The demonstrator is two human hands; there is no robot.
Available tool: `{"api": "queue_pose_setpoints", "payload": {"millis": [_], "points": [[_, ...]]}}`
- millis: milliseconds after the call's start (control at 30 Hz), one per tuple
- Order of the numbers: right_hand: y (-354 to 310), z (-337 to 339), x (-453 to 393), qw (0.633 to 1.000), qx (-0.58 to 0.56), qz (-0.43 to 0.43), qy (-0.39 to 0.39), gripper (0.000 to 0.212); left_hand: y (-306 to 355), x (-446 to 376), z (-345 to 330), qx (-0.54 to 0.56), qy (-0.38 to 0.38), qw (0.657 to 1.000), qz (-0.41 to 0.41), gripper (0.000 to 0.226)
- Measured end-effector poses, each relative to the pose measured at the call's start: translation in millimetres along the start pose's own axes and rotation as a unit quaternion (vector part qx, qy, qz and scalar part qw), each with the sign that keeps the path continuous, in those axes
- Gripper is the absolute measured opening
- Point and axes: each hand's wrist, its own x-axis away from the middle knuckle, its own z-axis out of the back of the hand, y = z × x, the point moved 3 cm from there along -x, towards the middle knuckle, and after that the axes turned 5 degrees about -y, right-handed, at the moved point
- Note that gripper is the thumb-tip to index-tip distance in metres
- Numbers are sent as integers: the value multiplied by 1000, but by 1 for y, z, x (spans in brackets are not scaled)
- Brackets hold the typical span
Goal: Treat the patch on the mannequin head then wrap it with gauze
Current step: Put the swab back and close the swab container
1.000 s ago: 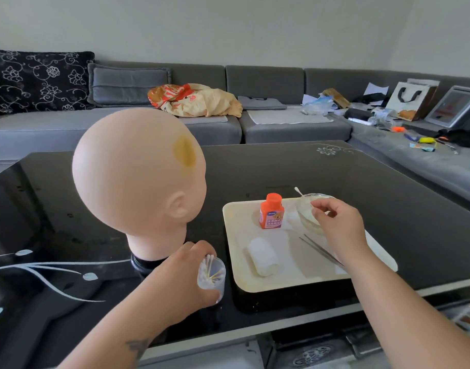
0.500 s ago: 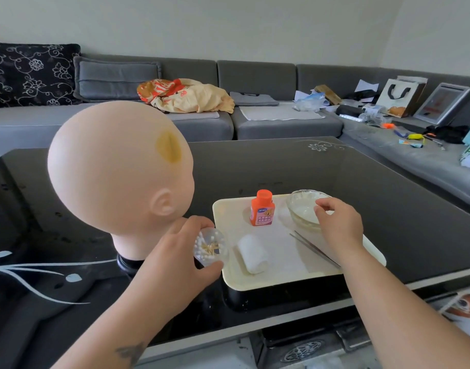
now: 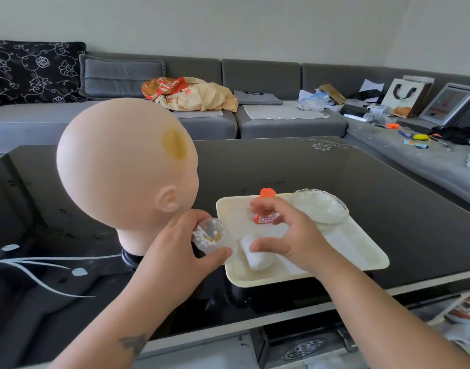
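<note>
Your left hand [image 3: 175, 251] is gripping the swab jar [image 3: 211, 235], tipping its open mouth toward you. Your right hand [image 3: 289, 235] is hovering, fingers loosely spread, holding nothing, over the gauze roll [image 3: 256, 255], whose long axis is running front to back on the tray [image 3: 356, 251].

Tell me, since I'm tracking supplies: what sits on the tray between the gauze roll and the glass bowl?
In the head view, the orange-capped bottle stands between the gauze roll and the glass bowl, partly hidden by the right hand.
</note>
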Motion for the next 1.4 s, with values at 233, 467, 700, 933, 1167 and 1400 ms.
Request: {"api": "queue_pose_setpoints", "payload": {"millis": [233, 467, 700, 933, 1167, 1400], "points": [[-2, -37, 3, 995, 72, 10, -68, 80, 1, 0, -4, 33, -5, 999, 18, 46], [-8, -47, 4, 996, 65, 24, -64, 53, 4, 1, -9, 52, -34, 998, 16, 51], [-4, -41, 4, 998, 53, -7, -38, 50, -20, -1, 6, -45, -142, 986, 77, 104], [-1, -43, 5, 998, 41, -15, -39, 50, -49, 14, 23, -282, -259, 911, 157, 77], [0, -44, 5, 998, 38, -20, -41, 53, -60, 18, 29, -375, -266, 868, 186, 66], [-1, -42, 6, 998, 40, -24, -45, 52, -65, 18, 24, -358, -259, 879, 179, 53]]}}
